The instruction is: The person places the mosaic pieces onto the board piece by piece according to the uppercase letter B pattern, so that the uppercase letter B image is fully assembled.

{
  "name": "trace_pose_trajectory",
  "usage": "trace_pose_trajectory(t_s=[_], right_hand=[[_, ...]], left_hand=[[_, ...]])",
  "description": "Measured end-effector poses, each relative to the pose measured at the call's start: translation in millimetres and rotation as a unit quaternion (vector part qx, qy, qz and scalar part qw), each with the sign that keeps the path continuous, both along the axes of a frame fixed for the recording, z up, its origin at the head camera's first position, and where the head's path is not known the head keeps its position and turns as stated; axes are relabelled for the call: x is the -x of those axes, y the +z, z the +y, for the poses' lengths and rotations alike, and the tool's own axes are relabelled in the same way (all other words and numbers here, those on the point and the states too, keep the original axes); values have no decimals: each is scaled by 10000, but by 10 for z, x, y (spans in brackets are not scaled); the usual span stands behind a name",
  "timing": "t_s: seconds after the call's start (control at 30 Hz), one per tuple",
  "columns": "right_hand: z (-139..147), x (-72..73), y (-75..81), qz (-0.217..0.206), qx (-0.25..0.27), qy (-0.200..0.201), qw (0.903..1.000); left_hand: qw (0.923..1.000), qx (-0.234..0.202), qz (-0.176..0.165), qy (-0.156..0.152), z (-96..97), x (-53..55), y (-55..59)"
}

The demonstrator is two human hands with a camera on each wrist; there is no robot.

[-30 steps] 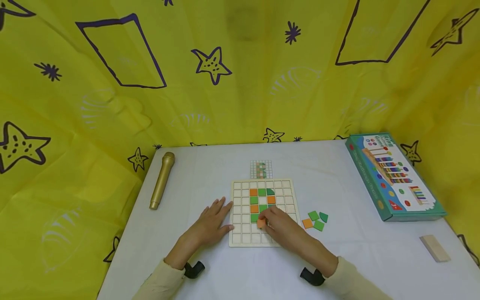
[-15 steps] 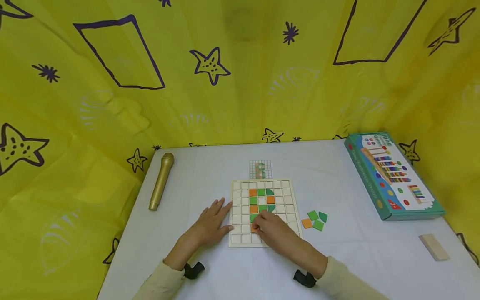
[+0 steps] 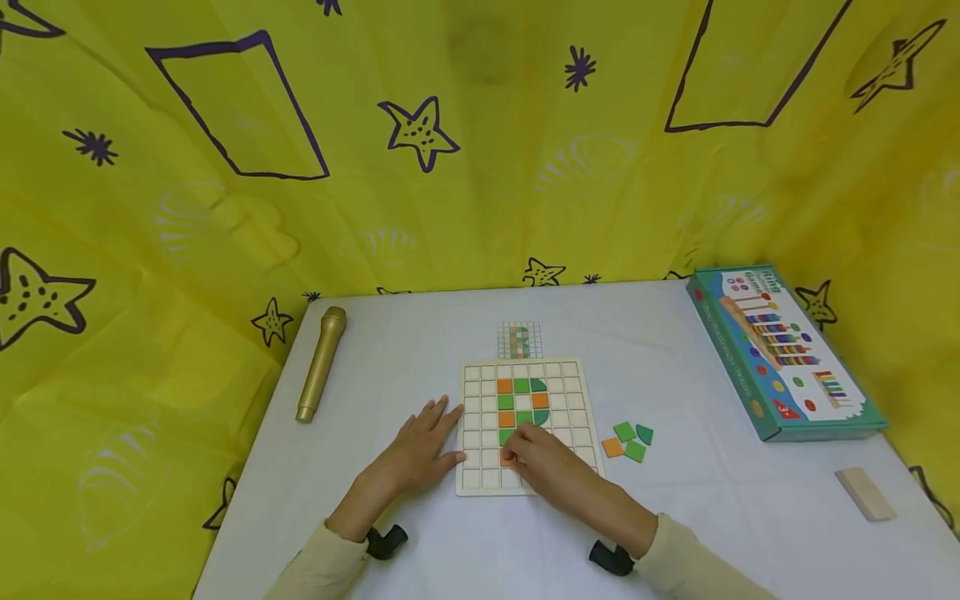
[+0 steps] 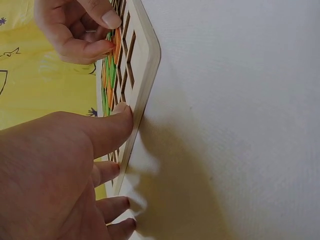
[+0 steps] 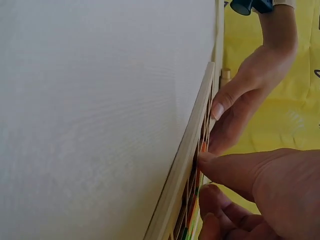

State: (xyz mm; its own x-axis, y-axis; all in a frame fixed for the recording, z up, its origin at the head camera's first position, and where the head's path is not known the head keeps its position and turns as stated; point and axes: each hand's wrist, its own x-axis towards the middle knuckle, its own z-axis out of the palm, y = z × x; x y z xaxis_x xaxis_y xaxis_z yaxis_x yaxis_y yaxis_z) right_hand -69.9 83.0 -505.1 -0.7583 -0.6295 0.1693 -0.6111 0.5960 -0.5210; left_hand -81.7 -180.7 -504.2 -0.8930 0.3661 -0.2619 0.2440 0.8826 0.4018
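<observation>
A wooden grid board (image 3: 482,477) lies on the table, with orange and green tiles set in its middle columns. My left hand (image 3: 422,450) rests along its left edge, fingers spread and thumb (image 4: 117,120) on the rim. Over the lower part of the grid, my right hand (image 3: 551,460) pinches an orange square tile (image 3: 505,457) between thumb and curled forefinger. That tile sits in a cell just below a green square (image 3: 506,437), partly covered by the fingertips. Other cells lie hidden under the right hand.
Behind the board lies a small pattern card (image 3: 519,340). Loose tiles, green (image 3: 624,432) and orange (image 3: 612,447), lie to its right. A golden microphone (image 3: 321,362) is at the left, a puzzle box (image 3: 787,354) at the right, with a wooden block (image 3: 866,493) nearer.
My right hand has moved left and brought the orange tile into the cell below the green square. It has stayed there over the last half second. My left hand holds its place.
</observation>
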Motion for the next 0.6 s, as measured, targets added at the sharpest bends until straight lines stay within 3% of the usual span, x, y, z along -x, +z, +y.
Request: trace_pose_trajectory(t_s=[0.13, 0.27, 0.4, 0.6], right_hand=[[59, -19, 22, -324, -66, -116, 9994], [240, -18, 78, -718, -181, -611, 9954], [547, 56, 173, -934, -303, -1265, 9871], [1029, 170, 314, -1184, -727, -2144, 9668]], left_hand=[[10000, 22, -5, -4, -4, 2, -12], [10000, -2, -14, 14, -4, 4, -18], [10000, 2, -18, 24, 1, 3, -17], [10000, 45, -20, 19, -4, 3, -22]])
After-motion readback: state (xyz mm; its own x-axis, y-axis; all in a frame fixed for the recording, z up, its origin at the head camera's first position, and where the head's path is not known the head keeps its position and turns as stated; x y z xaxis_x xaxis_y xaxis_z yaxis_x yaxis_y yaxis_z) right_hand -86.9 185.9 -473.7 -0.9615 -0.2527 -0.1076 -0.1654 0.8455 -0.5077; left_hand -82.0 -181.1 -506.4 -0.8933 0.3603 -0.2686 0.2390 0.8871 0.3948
